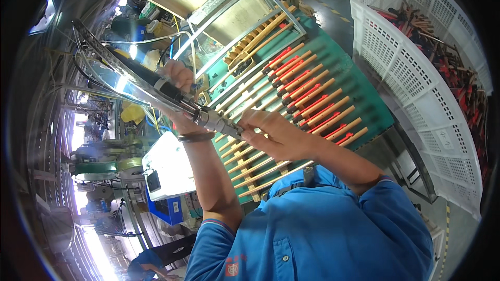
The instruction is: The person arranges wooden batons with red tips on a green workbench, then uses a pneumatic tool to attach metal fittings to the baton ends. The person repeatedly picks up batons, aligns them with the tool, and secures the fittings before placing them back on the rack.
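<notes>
Where the bench area begins on the left, a white box (169, 169) stands on a blue case (167, 211). To its right and farther off, the left hand (178, 77) curls around the barrel of a black-and-silver driver-type tool (209, 118), which slants from far left to near right above the table. The barrel appears rigid and moderately heavy; its smooth casing may slip, so grip it fully around the middle. The right hand (276, 134) closes thumb and fingers on the narrow metal nose; whether a small part is also pinched there cannot be told. Steady the nose lightly, with fingers behind the tip.

Beneath and to the right, wooden rods (357, 136) lie in rows on the green table (372, 106), red-and-black pieces (283, 56) set among those at the right. The rods look light and stiff. At far right stands a white perforated crate (398, 57) containing similar red, black and wooden parts (463, 99).
</notes>
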